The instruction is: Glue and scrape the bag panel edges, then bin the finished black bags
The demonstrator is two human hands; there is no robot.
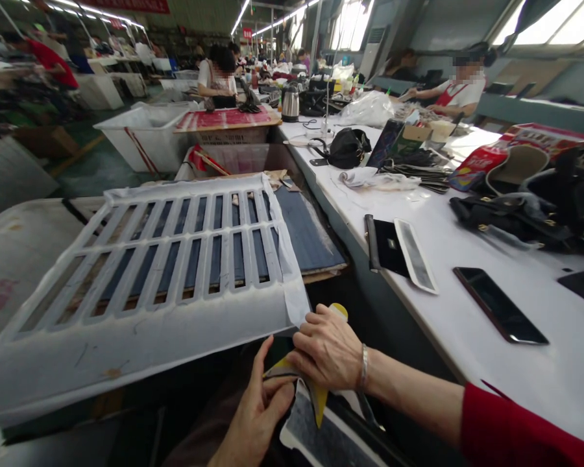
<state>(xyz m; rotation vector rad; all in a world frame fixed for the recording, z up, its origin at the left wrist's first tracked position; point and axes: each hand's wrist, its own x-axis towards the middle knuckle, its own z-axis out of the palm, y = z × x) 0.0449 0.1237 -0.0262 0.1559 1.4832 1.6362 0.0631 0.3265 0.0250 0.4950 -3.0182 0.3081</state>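
Note:
My left hand [255, 412] is low in the view, index finger stretched up and thumb pressed on the edge of a dark bag panel [338, 431] with whitish borders. The panel lies slanted at the bottom, partly cut off by the frame. Closed just above it, my right hand [326, 350] grips a yellow strip-like piece [320, 403]. A pointed end of this piece comes out below the fist, and a rounded yellow end shows above it. The fingers hide its middle, so I cannot tell its exact kind. Both hands are close together.
A pale slatted plastic tray [141, 324] lies to the left over dark sheets [306, 233]. On the white table [448, 337] at right are a phone [501, 305], a black flap piece [392, 246], a black bag [345, 148] and a kettle [291, 102]. Other people work farther back.

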